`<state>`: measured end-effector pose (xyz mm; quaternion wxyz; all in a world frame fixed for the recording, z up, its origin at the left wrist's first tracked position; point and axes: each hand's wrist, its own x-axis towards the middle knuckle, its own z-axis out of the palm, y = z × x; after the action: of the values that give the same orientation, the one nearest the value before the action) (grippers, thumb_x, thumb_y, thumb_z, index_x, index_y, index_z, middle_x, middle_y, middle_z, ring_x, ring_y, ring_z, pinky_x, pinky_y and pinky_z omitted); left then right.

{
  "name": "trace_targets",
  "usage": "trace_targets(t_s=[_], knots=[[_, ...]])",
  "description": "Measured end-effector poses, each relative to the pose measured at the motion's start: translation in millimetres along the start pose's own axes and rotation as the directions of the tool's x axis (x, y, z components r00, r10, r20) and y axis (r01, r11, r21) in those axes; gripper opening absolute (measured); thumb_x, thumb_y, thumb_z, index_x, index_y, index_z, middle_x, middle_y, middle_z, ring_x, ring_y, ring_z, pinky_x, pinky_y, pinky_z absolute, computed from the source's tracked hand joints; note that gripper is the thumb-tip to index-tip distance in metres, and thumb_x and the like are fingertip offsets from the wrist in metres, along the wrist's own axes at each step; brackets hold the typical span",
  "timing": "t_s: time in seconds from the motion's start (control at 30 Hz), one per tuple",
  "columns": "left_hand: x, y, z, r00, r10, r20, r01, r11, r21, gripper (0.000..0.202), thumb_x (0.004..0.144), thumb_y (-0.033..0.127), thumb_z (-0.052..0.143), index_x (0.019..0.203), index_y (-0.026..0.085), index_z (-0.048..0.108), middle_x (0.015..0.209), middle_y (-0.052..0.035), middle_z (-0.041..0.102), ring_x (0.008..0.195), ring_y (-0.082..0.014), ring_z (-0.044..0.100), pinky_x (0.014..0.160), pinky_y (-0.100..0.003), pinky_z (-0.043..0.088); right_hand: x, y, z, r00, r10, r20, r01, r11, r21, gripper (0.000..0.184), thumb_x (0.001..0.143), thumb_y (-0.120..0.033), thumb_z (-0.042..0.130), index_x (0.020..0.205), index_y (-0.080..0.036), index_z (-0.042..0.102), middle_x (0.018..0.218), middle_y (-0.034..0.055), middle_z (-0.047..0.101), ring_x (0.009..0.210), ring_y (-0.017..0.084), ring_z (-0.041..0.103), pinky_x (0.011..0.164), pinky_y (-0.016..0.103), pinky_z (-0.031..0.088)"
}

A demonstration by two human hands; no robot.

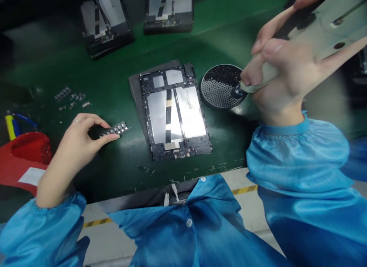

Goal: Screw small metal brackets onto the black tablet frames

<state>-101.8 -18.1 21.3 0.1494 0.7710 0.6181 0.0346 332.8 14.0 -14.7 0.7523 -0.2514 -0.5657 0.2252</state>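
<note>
My left hand [82, 135] pinches a strip of small metal parts [119, 128] between thumb and fingers, just above the green mat. Wrapped in my right hand [289, 75] is a pale electric screwdriver [323, 37], slanting down to the left. Its metal tip is at the right side of a round perforated screw tray [220, 87], where many small black screws lie toward the back. Between my hands an opened tablet [177, 114] lies with its silver battery and dark ribbon cables facing up. A flat dark grey panel [137, 102] is partly hidden under it.
Two more opened tablets [106, 22] stand at the back. Loose small metal pieces [63, 93] lie at left, near a red container [17, 156] and yellow-blue handled tool [10, 125]. Scraps [146, 168] lie along the front edge.
</note>
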Motion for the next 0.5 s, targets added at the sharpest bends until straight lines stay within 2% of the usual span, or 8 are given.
trace_targets(t_s=[0.1, 0.17, 0.2, 0.27, 0.4, 0.5], knots=[[3.1, 7.7, -6.2, 0.991, -0.119, 0.062, 0.125, 0.987, -0.097, 0.028, 0.090, 0.046, 0.084, 0.101, 0.025, 0.068, 0.117, -0.0027, 0.078, 0.112, -0.0283, 0.074, 0.099, -0.038, 0.057, 0.4, 4.3, -0.9, 0.998, 0.003, 0.056, -0.004, 1.000, 0.024, 0.024, 0.092, -0.012, 0.078, 0.112, -0.023, 0.070, 0.096, -0.0069, 0.060, 0.072, 0.002, 0.069, 0.052, 0.017, 0.048], [4.7, 14.4, -9.3, 0.984, -0.147, 0.098, 0.163, 0.972, -0.171, 0.034, 0.088, 0.046, 0.087, 0.113, 0.027, 0.073, 0.113, -0.0009, 0.079, 0.109, -0.0265, 0.076, 0.101, -0.037, 0.057, 0.2, 5.3, -0.8, 0.997, 0.020, 0.079, -0.022, 1.000, 0.019, 0.026, 0.091, -0.010, 0.077, 0.114, -0.021, 0.071, 0.083, -0.0035, 0.049, 0.070, 0.005, 0.068, 0.048, 0.018, 0.044], [5.9, 16.8, -10.2, 0.985, -0.136, 0.106, 0.154, 0.969, -0.195, 0.039, 0.089, 0.047, 0.087, 0.121, 0.027, 0.075, 0.113, -0.0005, 0.079, 0.109, -0.0262, 0.076, 0.101, -0.036, 0.057, 0.1, 4.9, -0.4, 0.996, 0.025, 0.083, -0.026, 1.000, 0.013, 0.026, 0.091, -0.010, 0.076, 0.114, -0.020, 0.071, 0.083, -0.0027, 0.047, 0.069, 0.005, 0.067, 0.047, 0.019, 0.043], [9.2, 19.6, -10.5, 0.989, -0.096, 0.112, 0.118, 0.970, -0.211, 0.038, 0.093, 0.048, 0.084, 0.126, 0.030, 0.080, 0.115, 0.0000, 0.081, 0.110, -0.0254, 0.076, 0.100, -0.034, 0.056, -0.2, 2.9, 0.2, 0.997, 0.022, 0.078, -0.022, 1.000, -0.001, 0.024, 0.091, -0.009, 0.075, 0.113, -0.018, 0.071, 0.092, -0.0014, 0.048, 0.066, 0.003, 0.065, 0.047, 0.020, 0.043], [15.5, 21.8, -9.6, 0.997, -0.001, 0.082, 0.018, 0.979, -0.203, 0.019, 0.099, 0.046, 0.079, 0.106, 0.030, 0.085, 0.117, 0.0025, 0.084, 0.112, -0.0242, 0.076, 0.095, -0.032, 0.054, -0.8, 1.3, -1.4, 0.994, 0.035, 0.100, -0.035, 0.999, -0.005, 0.022, 0.093, -0.010, 0.073, 0.114, -0.015, 0.072, 0.104, -0.0001, 0.052, 0.066, 0.003, 0.066, 0.048, 0.022, 0.043], [18.2, 24.4, -9.1, 0.995, -0.055, 0.084, 0.071, 0.976, -0.205, 0.025, 0.098, 0.050, 0.080, 0.112, 0.030, 0.086, 0.119, 0.0029, 0.085, 0.101, -0.0229, 0.076, 0.078, -0.030, 0.053, -2.7, 0.8, -3.2, 0.996, 0.041, 0.074, -0.041, 0.999, 0.001, 0.021, 0.091, -0.015, 0.078, 0.111, -0.016, 0.072, 0.117, -0.0016, 0.058, 0.065, 0.004, 0.066, 0.046, 0.024, 0.041]])
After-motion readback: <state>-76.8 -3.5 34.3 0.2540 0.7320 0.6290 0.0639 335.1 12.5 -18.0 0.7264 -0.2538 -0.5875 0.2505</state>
